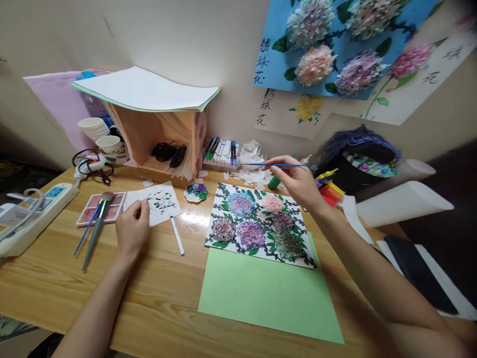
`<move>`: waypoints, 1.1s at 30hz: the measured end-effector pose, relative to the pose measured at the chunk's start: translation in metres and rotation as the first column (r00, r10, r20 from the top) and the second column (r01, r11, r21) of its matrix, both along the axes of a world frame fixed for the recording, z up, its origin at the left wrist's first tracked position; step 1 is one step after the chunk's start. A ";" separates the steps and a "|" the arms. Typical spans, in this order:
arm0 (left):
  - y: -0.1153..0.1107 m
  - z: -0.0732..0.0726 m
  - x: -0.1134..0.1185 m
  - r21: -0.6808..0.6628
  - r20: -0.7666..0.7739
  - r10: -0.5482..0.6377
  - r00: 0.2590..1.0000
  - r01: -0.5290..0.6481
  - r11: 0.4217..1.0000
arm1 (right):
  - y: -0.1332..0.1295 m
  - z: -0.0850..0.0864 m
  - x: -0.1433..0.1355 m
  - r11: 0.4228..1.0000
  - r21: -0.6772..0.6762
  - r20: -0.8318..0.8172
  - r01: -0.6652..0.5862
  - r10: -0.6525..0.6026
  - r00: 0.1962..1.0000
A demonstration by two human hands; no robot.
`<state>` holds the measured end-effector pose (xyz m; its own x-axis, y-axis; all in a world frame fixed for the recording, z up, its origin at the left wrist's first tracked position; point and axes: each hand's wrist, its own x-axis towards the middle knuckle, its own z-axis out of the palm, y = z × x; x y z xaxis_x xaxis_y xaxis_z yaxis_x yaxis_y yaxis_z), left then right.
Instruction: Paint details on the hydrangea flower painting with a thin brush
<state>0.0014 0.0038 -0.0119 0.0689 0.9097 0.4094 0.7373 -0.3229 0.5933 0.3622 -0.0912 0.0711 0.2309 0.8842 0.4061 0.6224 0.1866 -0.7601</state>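
Observation:
My right hand (294, 181) pinches a thin blue paintbrush (255, 164), held almost level above the far side of a flower picture (251, 234). The picture has raised blue, pink, purple and dark blossoms with green leaves on white, and lies on a green sheet (268, 298). Curled into a loose fist, my left hand (132, 226) rests on the table by a white paper (160, 201) smeared with dark green and purple paint; nothing shows in it. Between the hands are a small paint palette (196, 193) and a white pen (177, 236).
Two brushes (97, 226) lie across a pink case (89, 209) at left, near a power strip (48, 209). Behind stand a peach box (137, 149), paper cups (93, 128) and markers (221, 151). Right are a black bag (339, 169) and a paper roll (406, 204).

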 end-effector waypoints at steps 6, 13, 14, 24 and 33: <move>-0.041 -0.007 0.045 0.190 -0.101 -0.408 0.908 0.420 0.888 | -0.068 -0.013 0.051 0.981 -0.049 -0.224 0.189 -0.196 0.955; -0.115 -0.015 0.118 0.292 -0.332 -0.802 0.496 0.863 0.413 | -0.118 -0.025 0.073 0.970 -0.033 -0.200 0.241 -0.243 0.949; -0.124 -0.017 0.129 0.278 -0.361 -0.811 0.460 0.883 0.377 | -0.123 -0.027 0.075 0.968 -0.025 -0.177 0.251 -0.251 0.952; -0.166 -0.037 0.199 0.162 -0.410 -0.866 0.285 0.958 0.238 | -0.136 -0.042 0.100 0.947 0.013 -0.103 0.320 -0.317 0.943; -0.164 -0.039 0.203 0.003 -0.363 -0.892 0.269 0.958 0.288 | -0.111 -0.060 0.101 0.966 -0.039 -0.120 0.255 -0.257 0.959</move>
<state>0.2042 -0.1600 -0.0506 0.9316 0.0575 0.3590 -0.0505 -0.9574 0.2844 0.4633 -0.2025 0.0109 0.4978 0.7975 0.3408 0.5482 0.0152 -0.8362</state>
